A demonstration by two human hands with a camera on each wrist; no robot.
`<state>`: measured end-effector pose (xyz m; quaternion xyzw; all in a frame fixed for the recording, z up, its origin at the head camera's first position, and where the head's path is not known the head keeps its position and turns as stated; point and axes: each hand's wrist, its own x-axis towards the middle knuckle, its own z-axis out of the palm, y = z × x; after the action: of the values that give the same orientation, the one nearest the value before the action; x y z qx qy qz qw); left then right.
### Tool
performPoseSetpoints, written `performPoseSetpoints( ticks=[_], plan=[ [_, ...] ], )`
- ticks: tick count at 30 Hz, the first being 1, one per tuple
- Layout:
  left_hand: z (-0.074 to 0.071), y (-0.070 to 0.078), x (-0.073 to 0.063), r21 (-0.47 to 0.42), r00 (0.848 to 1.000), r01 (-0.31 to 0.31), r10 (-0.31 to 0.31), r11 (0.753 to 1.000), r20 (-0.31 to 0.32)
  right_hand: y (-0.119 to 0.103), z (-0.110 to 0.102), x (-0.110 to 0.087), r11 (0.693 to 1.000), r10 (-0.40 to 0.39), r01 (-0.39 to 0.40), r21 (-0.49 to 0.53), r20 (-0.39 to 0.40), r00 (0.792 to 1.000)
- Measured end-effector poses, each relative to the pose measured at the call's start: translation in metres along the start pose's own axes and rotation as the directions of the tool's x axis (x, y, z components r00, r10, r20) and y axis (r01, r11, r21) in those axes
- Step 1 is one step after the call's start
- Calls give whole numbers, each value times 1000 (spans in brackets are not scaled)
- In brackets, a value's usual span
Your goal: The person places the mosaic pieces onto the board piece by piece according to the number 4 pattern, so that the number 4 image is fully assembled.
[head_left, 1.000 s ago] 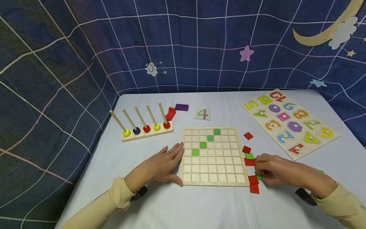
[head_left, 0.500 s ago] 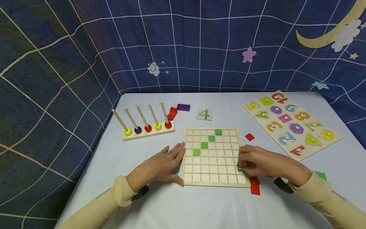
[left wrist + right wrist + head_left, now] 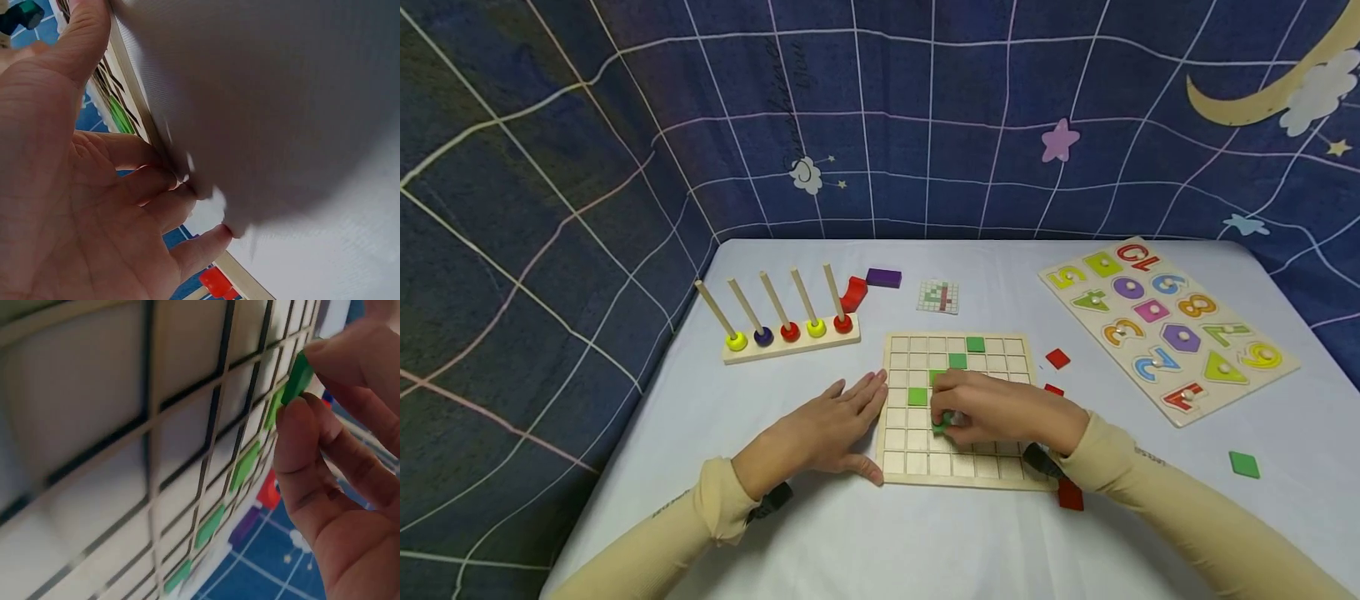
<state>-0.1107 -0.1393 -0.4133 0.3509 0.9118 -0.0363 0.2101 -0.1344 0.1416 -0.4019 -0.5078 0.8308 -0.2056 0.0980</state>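
Observation:
A square wooden grid board [image 3: 966,482] lies on the white table, with several green tiles set in a diagonal of its cells, one of them a green tile [image 3: 917,397] near the left. My right hand [image 3: 1000,408] is over the middle of the board and pinches a green tile [image 3: 299,378] between thumb and fingertips, close to the cells. My left hand [image 3: 823,433] lies with straight fingers along the board's left edge, fingertips and thumb touching it. The left wrist view shows the left palm [image 3: 81,212] beside the board's rim.
Loose red tiles [image 3: 1057,358] lie right of the board, and a green tile [image 3: 1243,464] further right. A number puzzle board [image 3: 1180,346] is at the back right. A small pattern card [image 3: 937,297], a purple block [image 3: 883,277] and a peg stand [image 3: 790,340] are behind.
My right hand has picked up a green tile from among the loose tiles on the right and carried it left over the board's middle. My left hand stays at the board's edge.

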Motion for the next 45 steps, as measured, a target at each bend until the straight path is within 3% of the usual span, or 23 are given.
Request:
performPoseSetpoints(
  ticks=[9, 25, 36, 45],
  plan=[
    [-2, 1, 2, -4, 1000, 6, -6, 1000, 26, 1, 13, 31, 998, -21, 21, -61, 1, 1000],
    [-3, 1, 0, -18, 999, 23, -22, 1000, 43, -8, 17, 33, 993, 29, -32, -115, -25, 999],
    [-4, 2, 2, -13, 999, 23, -22, 1000, 40, -1, 12, 25, 999, -3, 2, -44, -11, 1000],
    [-1, 1, 3, -6, 1000, 19, -19, 1000, 23, 9, 2, -6, 1000, -4, 5, 4, -68, 998]
  ],
)
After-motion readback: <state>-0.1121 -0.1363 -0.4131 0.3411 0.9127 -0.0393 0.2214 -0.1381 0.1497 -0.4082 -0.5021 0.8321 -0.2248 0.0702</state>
